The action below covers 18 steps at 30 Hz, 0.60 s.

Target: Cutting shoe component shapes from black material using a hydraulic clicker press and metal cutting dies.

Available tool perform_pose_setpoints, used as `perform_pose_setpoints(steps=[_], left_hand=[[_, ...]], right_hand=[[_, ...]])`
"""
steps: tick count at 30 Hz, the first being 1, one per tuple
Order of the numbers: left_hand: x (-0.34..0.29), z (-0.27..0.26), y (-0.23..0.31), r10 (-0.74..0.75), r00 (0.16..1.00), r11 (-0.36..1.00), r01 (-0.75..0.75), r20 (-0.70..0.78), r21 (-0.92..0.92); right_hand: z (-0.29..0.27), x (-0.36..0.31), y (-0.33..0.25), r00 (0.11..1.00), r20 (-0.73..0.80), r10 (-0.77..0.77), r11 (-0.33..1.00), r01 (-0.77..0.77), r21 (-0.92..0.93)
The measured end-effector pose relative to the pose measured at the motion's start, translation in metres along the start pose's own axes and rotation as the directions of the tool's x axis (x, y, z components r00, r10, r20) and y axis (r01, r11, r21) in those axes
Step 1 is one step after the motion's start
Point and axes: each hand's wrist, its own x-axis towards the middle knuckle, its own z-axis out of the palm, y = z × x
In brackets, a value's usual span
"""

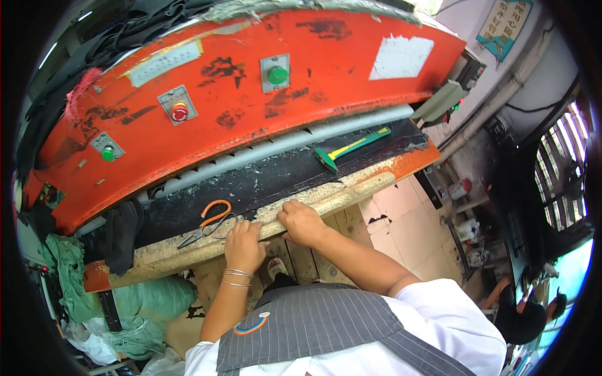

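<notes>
Resting both hands on the front edge of a worn wooden board (326,194) that runs along the bed of a big orange machine (251,81). Left hand (243,244) and right hand (302,222) sit close together, a small gap between, fingers curled down over the lip, so probably steadying or lining it up; whether they grip tight I cannot tell. Scissors with orange handles (210,222) lie on the black mat just beyond the left hand, within easy reach. A green hammer with a yellow grip (350,149) lies further up to the right, well apart. Dark cloth (122,235) hangs off the bed at left. Red and green buttons are on the machine's front panel.
</notes>
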Motion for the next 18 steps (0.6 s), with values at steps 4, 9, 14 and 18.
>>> perform_pose_setpoints(steps=[4,9,14,18], left_hand=[[0.014,-0.003,-0.001,-0.028,0.995,0.999,0.030,0.100,-0.019],[0.059,-0.030,-0.022,0.077,0.921,0.980,0.000,0.383,-0.197],[0.144,0.003,-0.010,0.131,0.991,0.911,-0.137,-0.042,-0.390],[0.175,0.053,0.003,0.087,0.984,0.966,-0.122,-0.154,-0.228]], right_hand=[[0.004,0.000,0.014,0.997,0.072,-0.040,0.997,0.036,0.061],[-0.045,0.055,0.071,0.956,0.290,0.048,0.926,-0.151,0.345],[-0.023,0.113,0.143,0.878,-0.427,0.214,0.966,-0.255,-0.039],[-0.001,0.108,0.154,0.958,-0.162,0.238,0.959,-0.258,-0.119]])
